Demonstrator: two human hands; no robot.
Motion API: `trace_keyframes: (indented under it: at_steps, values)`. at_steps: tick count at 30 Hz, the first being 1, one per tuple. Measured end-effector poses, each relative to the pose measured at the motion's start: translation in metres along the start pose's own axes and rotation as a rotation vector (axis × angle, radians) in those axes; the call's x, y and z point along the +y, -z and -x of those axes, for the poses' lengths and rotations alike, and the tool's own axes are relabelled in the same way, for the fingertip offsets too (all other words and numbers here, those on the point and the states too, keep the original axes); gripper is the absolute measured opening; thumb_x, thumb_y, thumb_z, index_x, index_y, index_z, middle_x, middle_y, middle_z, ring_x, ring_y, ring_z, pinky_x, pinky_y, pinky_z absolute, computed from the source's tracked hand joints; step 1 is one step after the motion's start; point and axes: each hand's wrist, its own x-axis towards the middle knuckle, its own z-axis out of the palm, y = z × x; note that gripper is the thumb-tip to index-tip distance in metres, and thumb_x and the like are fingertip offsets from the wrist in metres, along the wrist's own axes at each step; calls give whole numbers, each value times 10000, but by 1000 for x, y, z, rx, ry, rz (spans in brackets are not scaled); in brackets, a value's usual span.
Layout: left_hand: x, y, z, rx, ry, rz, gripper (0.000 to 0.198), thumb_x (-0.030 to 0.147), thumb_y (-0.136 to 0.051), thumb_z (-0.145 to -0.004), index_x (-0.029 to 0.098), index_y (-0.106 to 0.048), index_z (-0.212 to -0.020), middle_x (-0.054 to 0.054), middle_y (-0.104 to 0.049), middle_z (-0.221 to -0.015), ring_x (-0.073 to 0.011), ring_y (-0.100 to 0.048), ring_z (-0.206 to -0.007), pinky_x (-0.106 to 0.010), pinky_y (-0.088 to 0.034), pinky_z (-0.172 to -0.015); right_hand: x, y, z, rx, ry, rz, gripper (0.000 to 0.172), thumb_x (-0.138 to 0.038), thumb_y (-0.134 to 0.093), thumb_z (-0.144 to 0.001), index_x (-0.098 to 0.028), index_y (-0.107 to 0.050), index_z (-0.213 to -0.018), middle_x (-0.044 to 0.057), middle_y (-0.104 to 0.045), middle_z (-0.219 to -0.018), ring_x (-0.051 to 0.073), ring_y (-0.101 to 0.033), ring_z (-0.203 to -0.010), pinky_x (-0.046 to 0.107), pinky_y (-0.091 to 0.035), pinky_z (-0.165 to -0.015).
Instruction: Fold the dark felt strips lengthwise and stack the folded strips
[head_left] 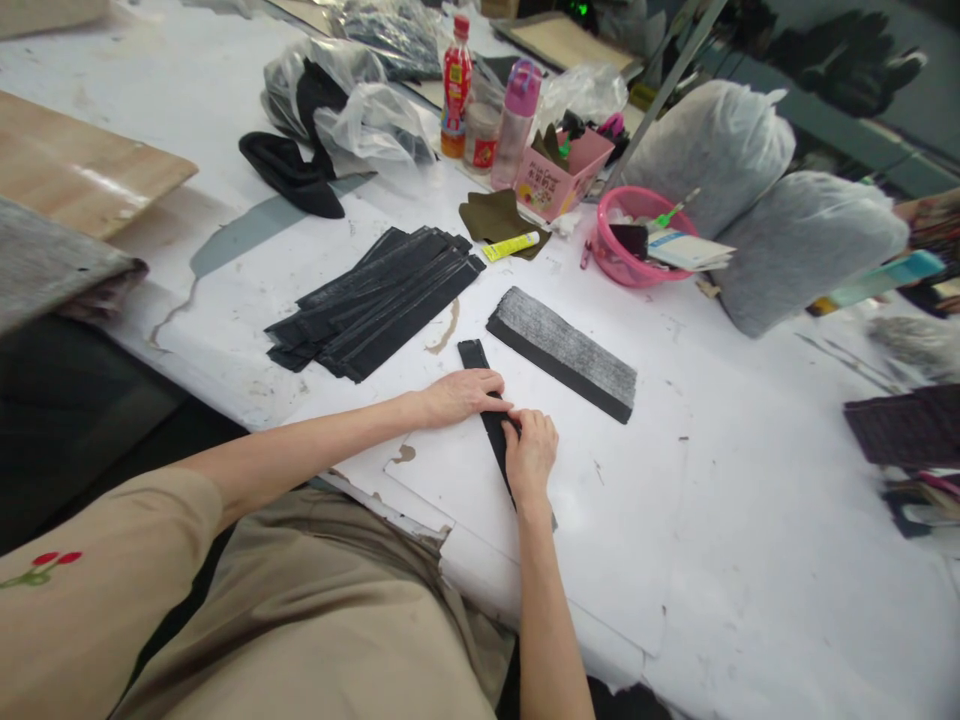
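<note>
A narrow black fabric strip [495,432] lies slanted on the white-covered table in front of me. My left hand [459,396] has its fingertips closed on the strip's upper middle. Just below, my right hand [532,448] pinches the same strip, its thumb and fingers almost meeting the left fingertips. Part of the strip is hidden under both hands, and its lower end runs behind the right wrist. To the right of the strip is a stack of grey-faced strips [574,345] with black edges. Beyond my left hand, black strips [375,300] lie in a fanned pile.
Behind the pile are a yellow tube [511,246] on olive fabric pieces, a red-labelled bottle [455,90], a pink-lidded bottle [517,120] and a pink box [562,178]. A pink basket [637,270] stands near stuffed white bags [814,240]. Wooden board [82,165] at left.
</note>
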Motion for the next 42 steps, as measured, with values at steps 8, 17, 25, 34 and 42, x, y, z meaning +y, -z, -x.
trace_keyframes:
  at_steps: [8,17,25,34,42]
  values:
    - [12,-2,1,29,33,50,220,204,-445,-963,180,-637,-1069,-62,-584,-1009,-179,-517,-994,-274,-406,-872,-1,2,4,0,24,28,93,-186,-505,-925,-210,-583,-880,44,-603,-902,229,-466,-890,348,-332,-832]
    - [16,-2,0,21,-21,-72,242,191,-471,-944,249,-648,-1099,-65,-574,-1011,-195,-517,-1012,-308,-428,-888,3,5,17,15,5,28,77,-167,-522,-919,-204,-581,-887,42,-607,-893,232,-471,-891,351,-332,-834]
    - [6,-4,-6,12,-3,160,226,221,-448,-965,181,-657,-1041,-61,-603,-1011,-170,-541,-978,-278,-425,-883,-1,0,2,16,-8,47,67,-168,-537,-907,-206,-587,-883,48,-603,-890,240,-458,-886,354,-326,-826]
    - [17,2,-3,19,-22,10,224,195,-485,-945,236,-669,-1067,-64,-590,-981,-182,-527,-961,-282,-419,-841,6,5,20,24,-5,-9,78,-176,-509,-922,-205,-581,-910,40,-612,-898,232,-474,-899,351,-337,-841]
    - [21,-8,-4,50,2,186,212,220,-474,-958,172,-666,-1032,-67,-608,-989,-172,-546,-958,-275,-433,-852,4,4,19,7,-20,40,82,-190,-515,-920,-205,-579,-872,49,-594,-883,238,-460,-890,350,-337,-834]
